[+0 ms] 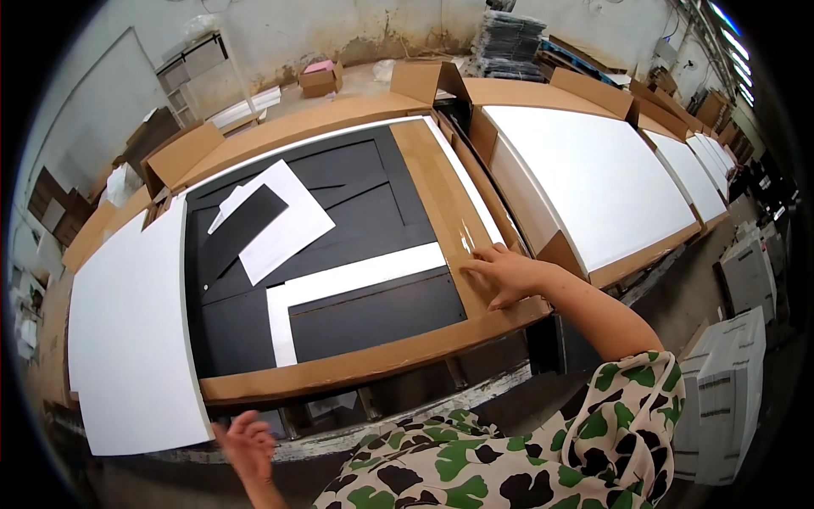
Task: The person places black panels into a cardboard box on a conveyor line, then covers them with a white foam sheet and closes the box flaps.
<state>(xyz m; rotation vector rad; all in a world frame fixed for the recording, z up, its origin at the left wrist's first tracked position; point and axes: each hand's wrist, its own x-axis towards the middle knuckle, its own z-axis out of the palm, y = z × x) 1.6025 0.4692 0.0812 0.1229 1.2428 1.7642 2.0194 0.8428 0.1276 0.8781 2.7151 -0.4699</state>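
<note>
In front of me is an open cardboard box (365, 360) packed with dark flat panels (381, 310). My right hand (506, 276) lies on the brown cardboard strip (424, 170) along the right side of the panels, its fingers spread and bent, close to the front wall. White strips (365, 276) form an L on the dark panels. Farther back a white sheet (292, 220) lies under a narrow dark piece (246, 225). A large white foam sheet (127, 339) hangs over the left side. My left hand (248, 441) is beside its near right corner, fingers loosely apart; contact is unclear.
To the right stand more open boxes topped with white sheets (593, 187). Behind them are wrapped dark stacks (507, 42) and a small carton (320, 81) near the wall. White stacked packages (725, 399) stand on the floor at right. A roller conveyor frame (373, 403) runs beneath the box.
</note>
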